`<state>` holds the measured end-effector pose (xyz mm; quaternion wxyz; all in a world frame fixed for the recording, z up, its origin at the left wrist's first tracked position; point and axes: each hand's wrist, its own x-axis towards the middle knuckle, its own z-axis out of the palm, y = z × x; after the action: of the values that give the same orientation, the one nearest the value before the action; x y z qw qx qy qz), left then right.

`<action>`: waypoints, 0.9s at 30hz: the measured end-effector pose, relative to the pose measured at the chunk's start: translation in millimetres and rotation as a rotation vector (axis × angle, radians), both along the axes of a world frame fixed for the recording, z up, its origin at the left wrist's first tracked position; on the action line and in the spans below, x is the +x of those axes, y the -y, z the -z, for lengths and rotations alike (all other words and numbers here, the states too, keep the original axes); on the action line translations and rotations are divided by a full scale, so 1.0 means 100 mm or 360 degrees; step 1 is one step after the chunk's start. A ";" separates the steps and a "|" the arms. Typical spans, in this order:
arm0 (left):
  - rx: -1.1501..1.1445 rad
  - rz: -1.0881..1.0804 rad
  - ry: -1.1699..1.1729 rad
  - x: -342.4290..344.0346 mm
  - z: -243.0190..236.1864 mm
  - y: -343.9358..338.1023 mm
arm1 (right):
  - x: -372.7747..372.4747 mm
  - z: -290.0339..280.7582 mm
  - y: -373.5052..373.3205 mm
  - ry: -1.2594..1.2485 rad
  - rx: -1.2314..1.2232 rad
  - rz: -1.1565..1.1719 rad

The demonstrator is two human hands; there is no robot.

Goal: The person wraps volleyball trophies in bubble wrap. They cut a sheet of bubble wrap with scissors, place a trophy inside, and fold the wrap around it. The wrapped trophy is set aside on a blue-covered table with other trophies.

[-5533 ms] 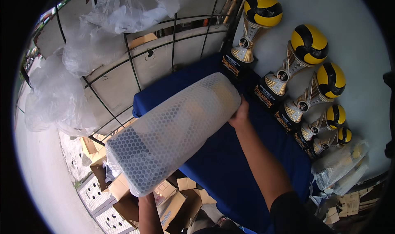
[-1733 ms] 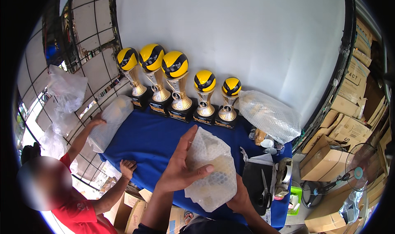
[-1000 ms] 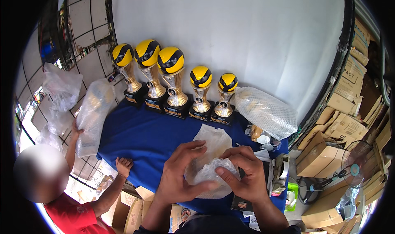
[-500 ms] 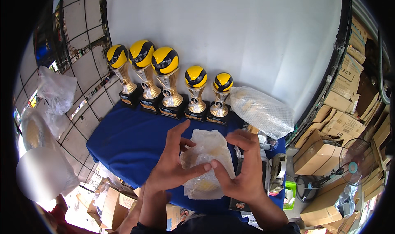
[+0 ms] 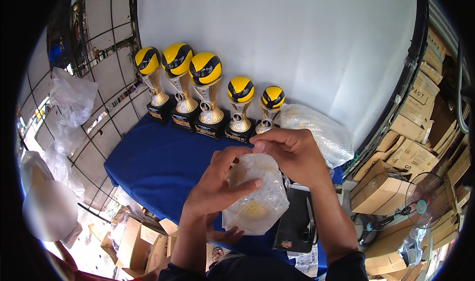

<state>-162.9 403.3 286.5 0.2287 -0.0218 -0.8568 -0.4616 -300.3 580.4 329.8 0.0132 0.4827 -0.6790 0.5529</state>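
Both my hands hold a bubble-wrap bundle [image 5: 257,197] with something yellow showing through it, above the blue-covered table [image 5: 153,167]. My left hand [image 5: 217,187] wraps over its left side with the thumb across the front. My right hand [image 5: 292,152] grips its top edge. Behind them a row of gold trophies [image 5: 205,90] topped with yellow-and-black balls stands against a white backdrop.
A large bubble-wrapped package [image 5: 319,132] lies right of the trophies. A black tray [image 5: 297,221] with scissors [image 5: 310,221] sits at the table's right end. Cardboard boxes [image 5: 391,192] and a fan [image 5: 420,207] are at right; a wire grid [image 5: 104,83] with plastic bags and another person [image 5: 49,212] at left.
My hands have pulled the bubble wrap tighter around the object and lifted it nearer the trophies. The person at left has drawn back to the lower left edge with their wrapped package.
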 end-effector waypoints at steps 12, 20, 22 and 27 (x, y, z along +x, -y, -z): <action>-0.0150 0.0155 -0.0509 0.04 0.14 -0.02 | 0.62 0.46 -0.20 -0.1006 -0.0058 0.0436; -0.0138 0.0153 -0.0690 0.08 0.30 -0.05 | 0.72 0.53 -0.20 -0.1121 0.0006 0.0472; -0.0123 0.0081 -0.0691 0.08 0.30 -0.08 | 0.88 0.44 -0.21 -0.1232 0.0102 0.0510; 0.0015 0.0042 -0.0676 0.07 0.35 -0.11 | 1.03 0.28 -0.22 -0.1130 0.0368 0.0456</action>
<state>-156.3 414.5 251.9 0.3981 -0.1288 -0.7868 -0.4537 -197.4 602.7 302.1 0.2697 0.5425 -0.7504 0.2642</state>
